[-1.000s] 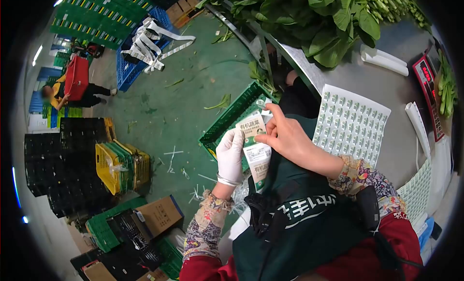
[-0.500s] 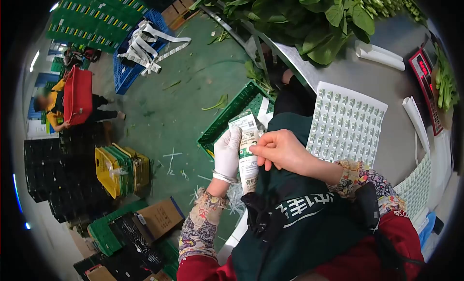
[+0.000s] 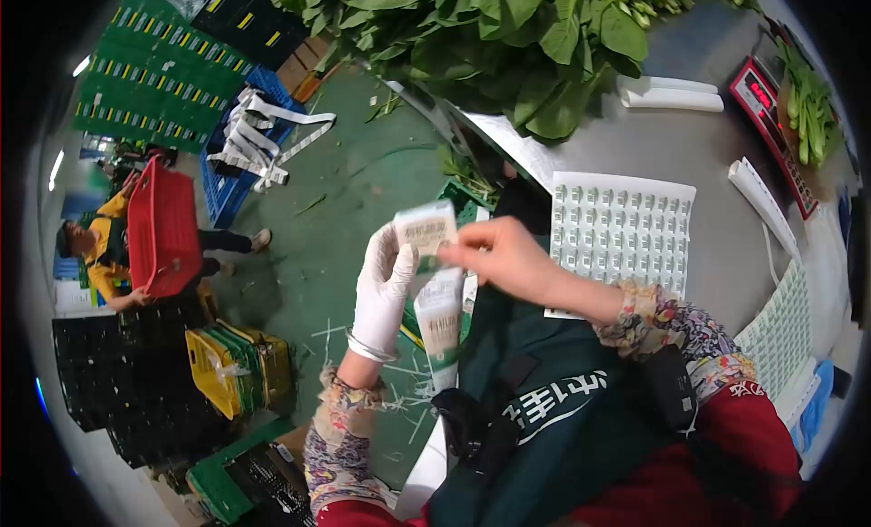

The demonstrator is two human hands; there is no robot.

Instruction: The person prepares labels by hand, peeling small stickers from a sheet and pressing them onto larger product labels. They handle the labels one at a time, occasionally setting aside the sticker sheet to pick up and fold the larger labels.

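Observation:
My left hand [image 3: 379, 296], in a white glove, is closed around the upper part of a strip of printed labels [image 3: 441, 332]. The strip is white with green bands and dark print, and its lower part hangs down in front of my apron. Bare and pinched, my right hand [image 3: 513, 259] has its fingertips on the right edge of the top label. On the metal table to the right lies a sheet of small green-and-white stickers [image 3: 621, 232], close to my right wrist.
Leafy greens [image 3: 481, 46] are heaped on the table's far side. A red scale [image 3: 771, 132] bears a green bunch. White rolls [image 3: 671, 93] lie nearby. On the floor stand a green crate [image 3: 458, 199] and yellow crates [image 3: 213, 368]. A person at left carries a red crate [image 3: 163, 228].
Both hands and the label strip have shifted left in view, and the strip shows a different face. The person with the red crate appears larger. The whole view has turned slightly.

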